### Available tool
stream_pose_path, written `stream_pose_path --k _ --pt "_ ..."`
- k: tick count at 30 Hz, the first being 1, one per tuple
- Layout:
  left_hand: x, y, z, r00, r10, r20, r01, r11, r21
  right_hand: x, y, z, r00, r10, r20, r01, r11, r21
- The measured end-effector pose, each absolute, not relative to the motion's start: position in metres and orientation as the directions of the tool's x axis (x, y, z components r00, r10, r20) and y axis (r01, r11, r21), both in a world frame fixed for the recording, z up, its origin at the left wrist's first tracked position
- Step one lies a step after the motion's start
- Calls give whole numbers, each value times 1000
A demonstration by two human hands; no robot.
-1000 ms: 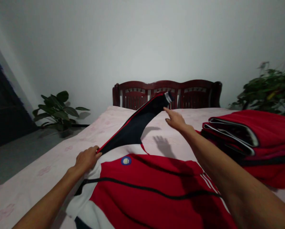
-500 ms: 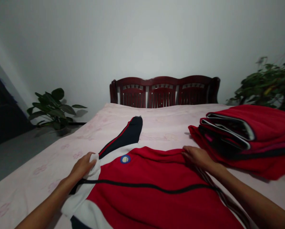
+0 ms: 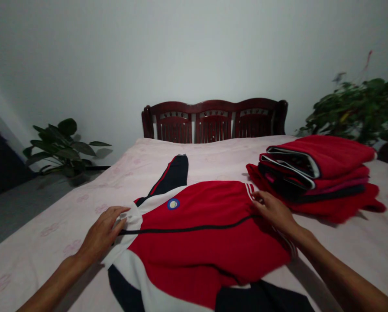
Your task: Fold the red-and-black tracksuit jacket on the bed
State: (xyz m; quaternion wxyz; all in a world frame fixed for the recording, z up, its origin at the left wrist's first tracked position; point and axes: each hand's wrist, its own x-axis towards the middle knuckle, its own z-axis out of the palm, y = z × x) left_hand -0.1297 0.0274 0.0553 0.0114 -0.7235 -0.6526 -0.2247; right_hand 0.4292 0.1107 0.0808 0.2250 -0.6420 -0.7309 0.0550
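A red, white and navy jacket point(image 3: 200, 234) lies spread flat on the pink bed sheet point(image 3: 51, 225). Its navy sleeve point(image 3: 172, 173) with a red stripe stretches away toward the headboard. A round blue badge point(image 3: 173, 203) sits on the chest. My left hand point(image 3: 105, 232) pinches the white shoulder fabric at the jacket's left edge. Over at the right edge, by the white stripes, my right hand point(image 3: 273, 210) grips the red fabric.
A stack of folded red garments point(image 3: 317, 173) lies on the bed to the right of the jacket. A dark wooden headboard point(image 3: 213, 119) stands at the far end. Potted plants stand at the left point(image 3: 60, 147) and at the right point(image 3: 359, 108).
The navy sleeve, held up in the air a second ago, now lies flat on the bed. My right hand came back from it to the jacket's right edge. The jacket's red front looks smoother.
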Motion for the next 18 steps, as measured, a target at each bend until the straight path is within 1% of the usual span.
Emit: stream_pose_path --k 1,3,4,5,7,9,11,15,18 --pt "-128 17 58 142 943 302 932 -230 280 437 90 77 -104 982 161 884 165 -437" --pt "-123 -3 60 325 926 195 885 -370 284 452 52 72 -169 985 -27 844 131 -520" --pt "-120 -11 60 402 903 150 857 -429 286 458 35 72 -190 978 -82 828 115 -549" --pt "-117 -17 59 467 876 118 829 -481 285 463 20 72 -203 973 -106 816 108 -568" --pt "-109 -26 55 554 828 88 784 -555 279 468 -5 74 -214 972 -99 804 118 -582" --pt "-102 -31 50 593 802 74 760 -588 277 466 -28 78 -235 967 -101 807 136 -574" --pt "-97 -34 47 598 800 50 762 -587 275 457 -48 80 -264 955 -135 813 145 -564" --pt "-99 -40 40 597 802 15 767 -576 282 437 -79 79 -255 943 -213 832 102 -545" --pt "-109 -48 34 594 804 -5 775 -570 274 429 -92 77 -295 893 -341 802 38 -596"
